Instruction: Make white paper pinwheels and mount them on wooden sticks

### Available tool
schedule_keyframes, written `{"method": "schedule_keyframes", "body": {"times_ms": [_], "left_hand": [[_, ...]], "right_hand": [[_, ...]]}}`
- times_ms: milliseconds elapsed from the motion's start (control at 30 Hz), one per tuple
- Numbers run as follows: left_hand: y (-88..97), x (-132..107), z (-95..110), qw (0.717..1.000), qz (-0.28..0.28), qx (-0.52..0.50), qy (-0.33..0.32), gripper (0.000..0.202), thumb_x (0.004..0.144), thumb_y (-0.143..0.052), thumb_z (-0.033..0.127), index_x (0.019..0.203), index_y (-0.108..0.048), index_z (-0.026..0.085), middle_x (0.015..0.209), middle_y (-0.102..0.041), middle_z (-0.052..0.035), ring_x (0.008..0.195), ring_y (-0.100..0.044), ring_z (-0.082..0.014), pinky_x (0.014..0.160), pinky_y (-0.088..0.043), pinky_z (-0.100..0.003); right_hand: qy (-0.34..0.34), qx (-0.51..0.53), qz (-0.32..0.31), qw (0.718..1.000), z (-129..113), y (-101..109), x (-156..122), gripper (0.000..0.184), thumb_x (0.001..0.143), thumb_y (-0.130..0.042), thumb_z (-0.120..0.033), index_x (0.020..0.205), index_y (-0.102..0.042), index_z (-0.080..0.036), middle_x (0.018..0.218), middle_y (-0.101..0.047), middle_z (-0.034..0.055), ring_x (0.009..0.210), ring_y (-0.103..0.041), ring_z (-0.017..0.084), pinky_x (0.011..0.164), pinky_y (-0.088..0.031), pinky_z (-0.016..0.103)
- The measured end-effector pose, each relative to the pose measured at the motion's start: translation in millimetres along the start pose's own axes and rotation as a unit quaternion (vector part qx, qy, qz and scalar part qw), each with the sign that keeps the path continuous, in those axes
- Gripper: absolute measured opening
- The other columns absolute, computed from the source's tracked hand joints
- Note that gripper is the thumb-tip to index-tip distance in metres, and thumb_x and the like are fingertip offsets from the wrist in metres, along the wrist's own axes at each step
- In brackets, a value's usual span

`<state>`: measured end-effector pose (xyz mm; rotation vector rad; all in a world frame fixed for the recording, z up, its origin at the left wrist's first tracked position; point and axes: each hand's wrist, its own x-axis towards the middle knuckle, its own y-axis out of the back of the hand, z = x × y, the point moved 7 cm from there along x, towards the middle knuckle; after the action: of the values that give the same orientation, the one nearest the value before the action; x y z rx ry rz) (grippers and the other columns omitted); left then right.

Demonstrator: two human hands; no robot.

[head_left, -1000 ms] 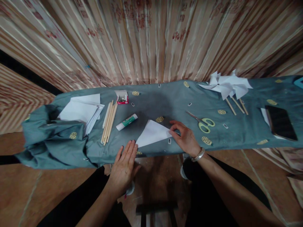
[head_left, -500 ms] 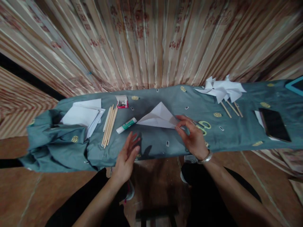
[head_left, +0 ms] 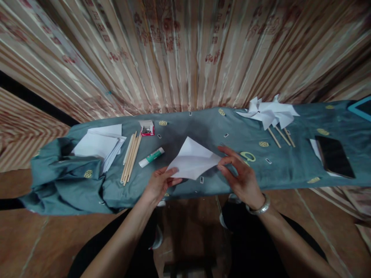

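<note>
A creased white sheet of paper point(head_left: 193, 159) is held over the cloth between my two hands, one corner pointing away from me. My left hand point(head_left: 161, 181) pinches its left corner, thumb on top and fingers beneath. The right corner is between the thumb and fingertips of my right hand point(head_left: 238, 172), which wears a silver bracelet on the wrist. Left of the paper lies a green and white glue stick point(head_left: 151, 157). Just beyond my right hand, yellow-green scissors point(head_left: 247, 156) show only their handles.
Wooden sticks point(head_left: 131, 157), a small box of metal pins point(head_left: 147, 129) and a stack of white paper point(head_left: 97, 143) lie left. White paper pinwheels point(head_left: 269, 114) on sticks and a black phone point(head_left: 334, 156) lie right, on a green cloth point(head_left: 214, 127). A curtain point(head_left: 185, 58) hangs behind.
My left hand has moved up to the paper and taken its left corner. The folded sheet has opened out and come nearer to me, with my right hand still on its right corner.
</note>
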<state>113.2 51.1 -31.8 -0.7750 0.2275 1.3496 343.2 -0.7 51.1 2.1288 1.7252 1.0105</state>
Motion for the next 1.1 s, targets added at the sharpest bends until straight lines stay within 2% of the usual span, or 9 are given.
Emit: {"method": "schedule_keyframes", "body": {"times_ms": [167,367,500,600,700,800,900,1000,1100], "left_hand": [[-11.0,3.6,-3.6,0.998,-0.003,0.051,-0.023,0.038,0.048,-0.09,0.033,0.075,-0.076,0.011,0.074,-0.075,-0.0093,0.062,-0.067,-0.016,0.06,-0.055,-0.025],[-14.2,14.7,22.5,0.987,0.034,0.048,-0.146,0.029,0.054,-0.088,0.033,0.077,-0.078,0.018,0.081,-0.077,-0.0046,0.073,-0.068,-0.0184,0.074,-0.053,-0.028],[-14.0,21.0,38.9,0.977,0.056,0.045,-0.201,0.024,0.056,-0.086,0.03,0.077,-0.078,0.022,0.08,-0.077,-0.0028,0.072,-0.068,-0.0197,0.074,-0.053,-0.031],[-13.7,22.1,47.2,0.973,0.073,0.048,-0.215,0.021,0.056,-0.086,0.029,0.073,-0.077,0.022,0.076,-0.076,-0.0022,0.068,-0.067,-0.0193,0.07,-0.052,-0.031],[-13.0,20.4,57.2,0.967,0.085,0.033,-0.237,0.021,0.055,-0.086,0.028,0.072,-0.077,0.021,0.076,-0.075,-0.0019,0.066,-0.066,-0.0171,0.068,-0.051,-0.029],[-9.1,18.7,68.3,0.961,0.106,0.0,-0.257,0.026,0.052,-0.087,0.028,0.073,-0.076,0.018,0.074,-0.075,-0.0016,0.064,-0.065,-0.0148,0.068,-0.051,-0.027],[-5.1,18.1,78.0,0.954,0.121,-0.036,-0.272,0.029,0.051,-0.088,0.029,0.073,-0.075,0.015,0.078,-0.075,-0.0023,0.068,-0.065,-0.014,0.07,-0.051,-0.026],[-3.5,19.6,81.1,0.954,0.124,-0.063,-0.267,0.033,0.05,-0.088,0.029,0.075,-0.074,0.014,0.08,-0.075,-0.0035,0.069,-0.066,-0.0145,0.07,-0.051,-0.026],[-3.3,22.1,77.4,0.956,0.122,-0.087,-0.254,0.033,0.049,-0.088,0.028,0.076,-0.074,0.014,0.081,-0.076,-0.0042,0.072,-0.067,-0.0161,0.071,-0.052,-0.027]], "right_hand": [[-0.008,-0.032,0.015,0.999,7.2,14.7,1.2,0.009,0.092,-0.054,-0.03,0.096,-0.06,-0.024,0.136,-0.058,0.009,0.127,-0.054,0.025,0.107,-0.042,0.046],[-0.052,-0.212,0.064,0.974,52.1,47.3,1.4,0.027,0.093,-0.045,-0.034,0.11,-0.063,-0.021,0.114,-0.07,0.0123,0.105,-0.066,0.028,0.091,-0.051,0.045],[-0.061,-0.378,-0.005,0.924,92.4,49.4,-7.0,0.03,0.087,-0.048,-0.032,0.11,-0.065,-0.02,0.095,-0.074,0.0125,0.084,-0.068,0.03,0.074,-0.053,0.043],[-0.044,-0.394,-0.044,0.917,104.2,44.8,-9.2,0.029,0.084,-0.051,-0.029,0.108,-0.066,-0.02,0.092,-0.074,0.0123,0.079,-0.068,0.029,0.074,-0.053,0.043],[-0.094,-0.372,-0.044,0.922,106.7,45.9,-5.7,0.031,0.079,-0.056,-0.027,0.106,-0.067,-0.018,0.088,-0.074,0.0146,0.079,-0.069,0.032,0.073,-0.052,0.046],[-0.18,-0.276,-0.01,0.944,101.8,48.6,-2.3,0.034,0.074,-0.063,-0.031,0.106,-0.069,-0.021,0.083,-0.075,0.0106,0.077,-0.07,0.032,0.07,-0.053,0.044],[-0.255,-0.021,0.009,0.967,91.7,36.3,-3.0,0.038,0.07,-0.071,-0.04,0.104,-0.068,-0.022,0.084,-0.075,0.0068,0.075,-0.071,0.026,0.06,-0.054,0.035],[-0.321,0.251,-0.005,0.913,78.4,6.2,-6.6,0.045,0.065,-0.079,-0.043,0.103,-0.067,-0.022,0.087,-0.076,0.0062,0.07,-0.071,0.021,0.046,-0.049,0.025],[-0.34,0.425,0.024,0.838,64.7,-20.4,-5.7,0.033,0.068,-0.079,-0.041,0.095,-0.07,-0.023,0.087,-0.076,0.0043,0.073,-0.072,0.018,0.053,-0.054,0.024]]}}
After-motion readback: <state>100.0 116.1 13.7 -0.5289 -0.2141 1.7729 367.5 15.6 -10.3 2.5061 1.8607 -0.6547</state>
